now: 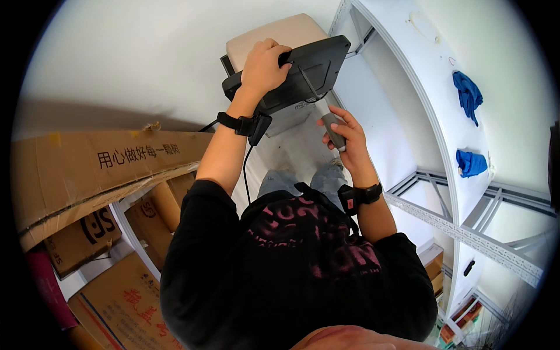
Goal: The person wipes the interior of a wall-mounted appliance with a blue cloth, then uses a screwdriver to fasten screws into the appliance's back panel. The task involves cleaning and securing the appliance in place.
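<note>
A black flat panel [331, 55] with a ribbed underside is tilted up on edge, far in front of me. Curled over its upper edge, my left hand [265, 67] keeps hold of it, with the thumb on the underside. My right hand [349, 135] grips a screwdriver [334, 129] by its grey handle. The thin shaft runs up and to the left across the underside; whether its tip touches a screw is too small to tell. A dark cord loop hangs by the panel's lower edge, close to the shaft. Black bands with small boxes are strapped to both my wrists.
Behind the panel is a beige padded block [280, 38] against the white wall. Cardboard boxes [116, 157] crowd the left side on shelving. At right stands a white metal rack [408, 49], beside blue cloths [468, 96] and perforated rails [466, 233]. My legs are below.
</note>
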Demonstrator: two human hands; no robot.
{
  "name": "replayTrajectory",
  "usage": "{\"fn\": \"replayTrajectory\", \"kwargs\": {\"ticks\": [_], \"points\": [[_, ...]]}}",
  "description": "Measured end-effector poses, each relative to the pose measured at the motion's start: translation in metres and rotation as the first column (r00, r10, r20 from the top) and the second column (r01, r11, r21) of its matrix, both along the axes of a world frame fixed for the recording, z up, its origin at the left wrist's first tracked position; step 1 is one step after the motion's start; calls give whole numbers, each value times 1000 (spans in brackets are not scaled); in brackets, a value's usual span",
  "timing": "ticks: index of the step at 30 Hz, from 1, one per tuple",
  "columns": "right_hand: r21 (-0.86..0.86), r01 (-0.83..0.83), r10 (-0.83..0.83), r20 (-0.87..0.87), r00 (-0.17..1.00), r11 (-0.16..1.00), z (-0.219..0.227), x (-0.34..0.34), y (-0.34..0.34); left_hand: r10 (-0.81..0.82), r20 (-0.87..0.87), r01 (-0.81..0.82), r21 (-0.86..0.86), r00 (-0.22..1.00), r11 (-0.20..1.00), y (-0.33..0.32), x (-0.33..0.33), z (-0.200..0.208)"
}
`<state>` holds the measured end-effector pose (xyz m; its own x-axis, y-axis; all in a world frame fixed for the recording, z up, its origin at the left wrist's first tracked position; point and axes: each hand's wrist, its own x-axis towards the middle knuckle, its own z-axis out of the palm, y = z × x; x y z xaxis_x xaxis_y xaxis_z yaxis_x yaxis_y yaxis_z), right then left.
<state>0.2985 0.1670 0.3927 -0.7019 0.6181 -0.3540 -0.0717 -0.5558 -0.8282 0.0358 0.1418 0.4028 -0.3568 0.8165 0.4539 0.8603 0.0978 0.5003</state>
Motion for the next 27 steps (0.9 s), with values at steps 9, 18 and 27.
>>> {"fn": "replayTrajectory", "kwargs": {"ticks": [9, 18, 27], "points": [[-41, 18, -20, -35, 999, 999, -4, -14, -8, 10, -26, -10, -1, 1000, 1000, 0, 1, -2], [-59, 30, -33, -41, 999, 998, -6, -15, -8, 14, -40, -13, 25, 999, 1000, 1, 1, -3], [-42, 24, -26, -38, 999, 999, -4, -18, -6, 9, -62, -8, 20, 998, 1000, 1, 2, -2]]}}
